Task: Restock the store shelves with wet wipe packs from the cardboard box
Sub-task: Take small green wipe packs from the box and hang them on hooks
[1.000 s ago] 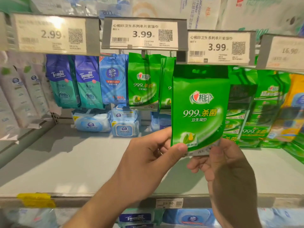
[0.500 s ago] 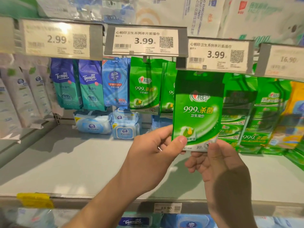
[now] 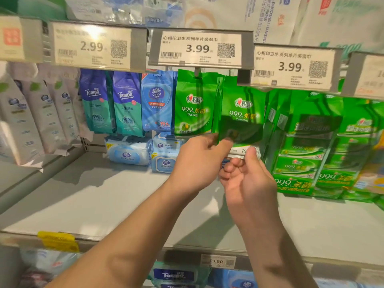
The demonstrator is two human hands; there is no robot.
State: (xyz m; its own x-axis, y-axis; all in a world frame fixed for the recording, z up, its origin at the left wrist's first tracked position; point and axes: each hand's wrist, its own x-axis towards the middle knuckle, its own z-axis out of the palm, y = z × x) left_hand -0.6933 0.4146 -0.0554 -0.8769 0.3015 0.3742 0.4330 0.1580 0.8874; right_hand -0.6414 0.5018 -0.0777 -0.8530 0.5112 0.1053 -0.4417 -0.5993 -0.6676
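Shop aisle: price tags (image 3: 199, 48) on shelf (image 3: 104, 204), hanging wipe packs (image 3: 193, 104), probably supermarket.

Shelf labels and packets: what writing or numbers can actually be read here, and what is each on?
"2.99": left price tag.
"3.99": middle price tag.
"3.99": right price tag.
"19.90": small tag on the lower shelf edge.
"Tempo": two dark blue packets.
"Vinda": light blue packet.
"999": green packet pinched by the left hand and right hand.
Barcodes, fine print and the far-right tag: unreadable.
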